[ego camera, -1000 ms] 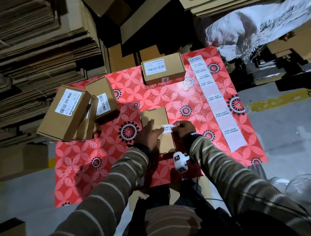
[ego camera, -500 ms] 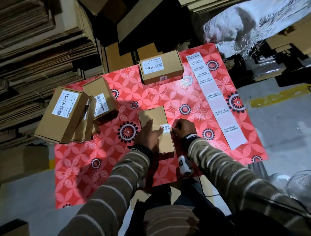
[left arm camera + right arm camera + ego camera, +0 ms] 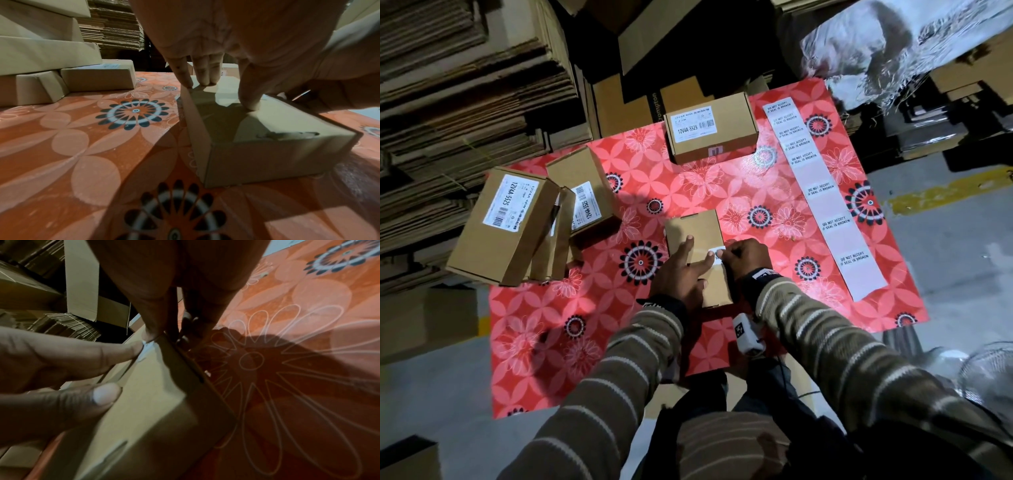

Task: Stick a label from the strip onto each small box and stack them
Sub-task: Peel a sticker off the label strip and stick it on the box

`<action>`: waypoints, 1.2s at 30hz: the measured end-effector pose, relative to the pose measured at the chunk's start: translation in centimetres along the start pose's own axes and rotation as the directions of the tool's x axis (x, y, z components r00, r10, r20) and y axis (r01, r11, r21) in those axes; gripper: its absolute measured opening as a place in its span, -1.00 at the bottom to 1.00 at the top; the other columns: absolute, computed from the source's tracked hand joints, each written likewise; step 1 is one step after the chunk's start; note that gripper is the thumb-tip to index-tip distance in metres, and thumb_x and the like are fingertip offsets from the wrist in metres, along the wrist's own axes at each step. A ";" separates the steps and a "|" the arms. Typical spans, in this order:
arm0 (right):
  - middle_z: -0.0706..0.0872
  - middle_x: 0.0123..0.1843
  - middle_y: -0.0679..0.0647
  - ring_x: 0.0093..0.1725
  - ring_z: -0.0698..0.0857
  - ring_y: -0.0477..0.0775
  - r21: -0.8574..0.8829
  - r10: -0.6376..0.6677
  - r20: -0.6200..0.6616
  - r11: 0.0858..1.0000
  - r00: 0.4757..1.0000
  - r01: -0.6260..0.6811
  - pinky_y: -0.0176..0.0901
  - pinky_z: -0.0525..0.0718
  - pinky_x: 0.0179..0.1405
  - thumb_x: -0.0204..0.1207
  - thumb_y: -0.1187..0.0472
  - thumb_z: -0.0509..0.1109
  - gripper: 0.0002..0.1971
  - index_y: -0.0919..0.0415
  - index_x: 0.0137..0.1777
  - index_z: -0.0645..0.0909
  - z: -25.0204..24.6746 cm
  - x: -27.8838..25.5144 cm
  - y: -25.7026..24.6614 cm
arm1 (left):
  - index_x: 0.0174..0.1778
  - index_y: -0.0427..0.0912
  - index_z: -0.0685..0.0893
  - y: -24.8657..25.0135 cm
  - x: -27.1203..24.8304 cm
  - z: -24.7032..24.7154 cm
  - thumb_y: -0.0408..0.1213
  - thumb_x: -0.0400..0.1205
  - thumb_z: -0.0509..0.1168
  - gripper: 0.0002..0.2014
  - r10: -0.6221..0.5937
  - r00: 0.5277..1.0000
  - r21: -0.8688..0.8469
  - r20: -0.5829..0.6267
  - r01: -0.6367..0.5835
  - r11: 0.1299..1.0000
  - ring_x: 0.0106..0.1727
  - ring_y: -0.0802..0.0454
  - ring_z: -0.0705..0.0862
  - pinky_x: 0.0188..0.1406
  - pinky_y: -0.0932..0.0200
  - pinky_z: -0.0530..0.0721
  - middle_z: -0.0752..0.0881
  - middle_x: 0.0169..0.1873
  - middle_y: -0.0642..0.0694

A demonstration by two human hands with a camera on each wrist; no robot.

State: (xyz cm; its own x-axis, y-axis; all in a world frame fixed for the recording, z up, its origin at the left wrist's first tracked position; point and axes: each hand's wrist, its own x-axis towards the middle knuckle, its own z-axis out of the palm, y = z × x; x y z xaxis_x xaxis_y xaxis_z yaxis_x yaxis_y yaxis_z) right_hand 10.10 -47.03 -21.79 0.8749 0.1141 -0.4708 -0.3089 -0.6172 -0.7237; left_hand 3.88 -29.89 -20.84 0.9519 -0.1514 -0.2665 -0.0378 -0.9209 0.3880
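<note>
Two-handed work on one seal label (image 3: 717, 253). Pressed down on the lid of the small box (image 3: 693, 229) with spread, straight left fingers (image 3: 249, 91), index tip on the label's inner end, likely to stop box and sticker from sliding. Pinched the label's outer end at the box's right top edge with curled right fingers (image 3: 153, 324), seemingly to fold it over the seam. Brought left hand (image 3: 681, 274) and right hand (image 3: 746, 257) together over the box, set flat at the front middle of the red flowered counter (image 3: 688, 178). Laid the label strip (image 3: 825, 202) along the right side, within reach. Left a leaning pile of boxes (image 3: 503, 222) at the left and one lone box (image 3: 710, 128) at the far edge.
</note>
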 end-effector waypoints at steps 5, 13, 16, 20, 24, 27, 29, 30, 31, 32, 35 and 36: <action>0.79 -0.38 0.14 -0.28 0.77 0.17 -0.006 0.031 -0.026 0.999 0.999 -0.031 -0.04 0.72 -0.23 0.48 -0.06 0.51 -0.64 0.22 -0.36 0.73 0.2 0.3 -0.1 | 0.69 0.07 0.24 0.6 0.5 -0.2 -0.13 0.58 0.43 -0.23 -0.011 1.000 0.236 0.016 0.007 0.972 0.59 -0.24 0.37 0.44 -0.05 0.49 0.16 0.70 -0.20; 0.84 -0.07 0.09 -0.07 0.76 0.12 -0.024 -0.017 0.029 1.000 0.999 0.018 -0.17 0.64 -0.07 0.47 0.10 0.56 -0.81 0.17 0.02 0.78 0.6 -0.6 0.6 | 0.69 0.08 0.21 1.0 1.0 -0.7 -0.11 0.60 0.42 -0.24 -0.054 0.994 0.311 0.093 0.022 0.950 0.54 -0.30 0.37 0.37 -0.12 0.52 0.16 0.67 -0.25; 0.83 -0.13 0.12 -0.11 0.77 0.14 -0.009 0.018 0.003 1.000 1.000 -0.018 -0.04 0.71 -0.07 0.41 0.00 0.60 -0.72 0.20 -0.05 0.79 0.7 -0.3 0.5 | 0.69 0.06 0.23 1.1 1.1 -0.8 -0.13 0.60 0.43 -0.24 -0.056 0.994 0.309 0.098 0.023 0.951 0.55 -0.31 0.37 0.36 -0.13 0.54 0.19 0.66 -0.26; 0.78 -0.28 0.14 -0.21 0.75 0.17 -0.006 0.046 0.000 0.999 0.999 -0.046 -0.03 0.69 -0.21 0.34 -0.09 0.64 -0.65 0.24 -0.23 0.75 0.9 0.4 0.4 | 0.69 0.04 0.23 1.0 1.1 -0.8 -0.11 0.60 0.43 -0.24 -0.053 0.993 0.329 0.108 0.015 0.944 0.55 -0.30 0.37 0.35 -0.12 0.53 0.19 0.66 -0.28; 0.81 -0.25 0.13 -0.21 0.76 0.11 0.081 0.082 -0.039 0.994 0.996 -0.079 -0.09 0.69 -0.17 0.37 0.00 0.65 -0.71 0.23 -0.21 0.75 1.3 0.3 0.8 | 0.68 0.02 0.25 1.2 0.9 -0.8 -0.12 0.59 0.42 -0.25 -0.048 0.994 0.327 0.098 0.013 0.945 0.50 -0.30 0.42 0.30 -0.10 0.52 0.21 0.66 -0.28; 0.83 -0.22 0.13 -0.15 0.80 0.15 0.084 0.048 0.001 0.995 0.999 -0.048 -0.04 0.73 -0.11 0.41 0.07 0.62 -0.77 0.23 -0.14 0.75 1.3 -0.1 1.3 | 0.69 0.01 0.24 1.3 0.7 -1.0 -0.12 0.59 0.42 -0.25 -0.044 0.993 0.318 0.110 0.007 0.948 0.52 -0.31 0.40 0.33 -0.09 0.50 0.20 0.66 -0.30; 0.81 -0.17 0.12 -0.15 0.77 0.15 0.113 0.002 0.007 0.994 1.000 -0.002 -0.06 0.69 -0.16 0.40 0.10 0.61 -0.77 0.21 -0.10 0.68 1.2 -0.5 1.9 | 0.69 -0.01 0.23 1.3 0.7 -1.1 -0.12 0.59 0.41 -0.24 -0.031 0.994 0.321 0.110 -0.006 0.947 0.52 -0.32 0.38 0.34 -0.10 0.49 0.19 0.66 -0.31; 0.78 -0.16 0.11 -0.16 0.74 0.13 0.130 -0.018 -0.003 0.991 1.000 0.018 -0.11 0.64 -0.21 0.41 0.10 0.60 -0.75 0.19 -0.09 0.63 1.1 -0.7 2.2 | 0.70 -0.01 0.22 1.4 0.7 -1.1 -0.11 0.60 0.40 -0.24 -0.029 0.993 0.326 0.111 -0.009 0.945 0.53 -0.32 0.37 0.35 -0.10 0.48 0.18 0.66 -0.31; 0.77 -0.17 0.09 -0.19 0.71 0.11 0.139 -0.027 -0.012 0.990 1.000 0.028 -0.17 0.58 -0.27 0.42 0.08 0.59 -0.75 0.16 -0.10 0.60 1.1 -0.9 2.4 | 0.70 -0.02 0.20 1.4 0.7 -1.1 -0.11 0.60 0.40 -0.24 -0.029 0.994 0.326 0.110 -0.008 0.945 0.54 -0.32 0.36 0.36 -0.11 0.47 0.17 0.67 -0.31; 0.76 -0.20 0.08 -0.21 0.70 0.10 0.155 -0.024 -0.028 0.988 0.999 0.028 -0.21 0.54 -0.32 0.44 0.04 0.57 -0.76 0.14 -0.12 0.58 1.1 -1.0 2.5 | 0.71 -0.02 0.19 1.5 0.7 -1.0 -0.11 0.61 0.39 -0.24 -0.029 0.993 0.321 0.110 -0.008 0.947 0.55 -0.32 0.34 0.37 -0.11 0.47 0.16 0.67 -0.32; 0.75 -0.27 0.01 -0.25 0.70 0.06 0.193 0.003 -0.100 0.981 0.995 0.017 -0.24 0.55 -0.31 0.46 -0.03 0.52 -0.79 0.09 -0.15 0.62 1.1 -0.5 1.9 | 0.71 -0.05 0.22 1.5 0.2 -0.9 -0.16 0.62 0.38 -0.26 -0.020 0.994 0.301 0.109 -0.014 0.954 0.58 -0.34 0.33 0.40 -0.12 0.48 0.12 0.70 -0.33; 0.76 -0.25 0.01 -0.22 0.71 0.07 0.177 -0.009 -0.112 0.984 0.994 0.028 -0.21 0.60 -0.24 0.46 -0.02 0.52 -0.81 0.08 -0.12 0.65 1.1 -0.2 1.7 | 0.69 -0.08 0.27 1.4 0.1 -0.7 -0.21 0.61 0.38 -0.28 -0.005 0.994 0.280 0.107 -0.025 0.960 0.59 -0.36 0.34 0.42 -0.14 0.50 0.11 0.70 -0.34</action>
State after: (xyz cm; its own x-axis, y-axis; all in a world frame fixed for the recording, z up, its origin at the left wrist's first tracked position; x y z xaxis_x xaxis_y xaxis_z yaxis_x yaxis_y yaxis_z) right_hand 8.96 -47.20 -23.48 0.9138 0.0314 -0.4049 -0.3449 -0.4664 -0.8145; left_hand 4.11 -30.97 -19.67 0.9141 -0.1842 -0.3611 -0.1453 -0.9805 0.1322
